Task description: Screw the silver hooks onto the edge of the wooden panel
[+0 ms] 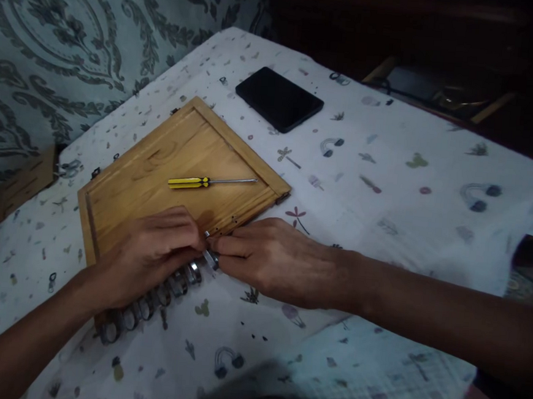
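A framed wooden panel [145, 159] lies flat on the cloth-covered table. Along its near edge runs a row of shiny metal rings [146, 305], several of them partly hidden by my left forearm. At the right end of that row, my left hand [152, 246] pinches a metal ring [211, 259] at the panel's edge. From the other side, the closed fingertips of my right hand [273, 258] grip the same ring. The fingers cover much of it. A yellow-and-black screwdriver [191, 182] rests on the panel beyond my hands, its shaft pointing right.
A black tablet [279, 99] lies beyond the panel on the printed white cloth [387, 190]. Small dark spots [253, 335] near the front may be print or loose bits. A patterned curtain or cover [57, 41] borders the left; dark furniture [399, 32] stands behind.
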The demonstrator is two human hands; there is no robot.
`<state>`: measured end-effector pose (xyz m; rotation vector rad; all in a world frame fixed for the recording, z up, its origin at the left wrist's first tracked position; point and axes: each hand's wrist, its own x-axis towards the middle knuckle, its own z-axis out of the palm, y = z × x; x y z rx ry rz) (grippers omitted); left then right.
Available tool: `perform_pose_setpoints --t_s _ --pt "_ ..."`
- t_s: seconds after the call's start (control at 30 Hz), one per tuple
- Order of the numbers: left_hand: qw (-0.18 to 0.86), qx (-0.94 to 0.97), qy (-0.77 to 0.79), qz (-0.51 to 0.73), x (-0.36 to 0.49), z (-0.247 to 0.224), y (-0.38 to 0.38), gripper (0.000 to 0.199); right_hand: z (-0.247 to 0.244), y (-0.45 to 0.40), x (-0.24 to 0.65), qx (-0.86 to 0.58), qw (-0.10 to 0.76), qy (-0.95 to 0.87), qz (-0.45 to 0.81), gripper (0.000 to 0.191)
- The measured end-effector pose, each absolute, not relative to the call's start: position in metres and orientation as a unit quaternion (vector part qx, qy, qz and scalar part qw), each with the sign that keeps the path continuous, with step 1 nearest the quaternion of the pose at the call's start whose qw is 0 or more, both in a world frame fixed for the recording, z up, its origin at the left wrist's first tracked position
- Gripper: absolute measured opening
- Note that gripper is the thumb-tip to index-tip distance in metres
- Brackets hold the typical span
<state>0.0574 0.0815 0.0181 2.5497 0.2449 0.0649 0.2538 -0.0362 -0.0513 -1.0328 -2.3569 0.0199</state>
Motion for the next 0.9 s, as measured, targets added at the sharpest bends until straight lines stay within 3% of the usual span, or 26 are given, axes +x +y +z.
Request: perform_pose_setpoints --t_s 0.9 --pt "0.33 0.934 0.098 0.094 0.054 0.009 0.084 0.011 -0.049 -0.037 0.254 -0.391 0.269 -0.88 0.013 0.023"
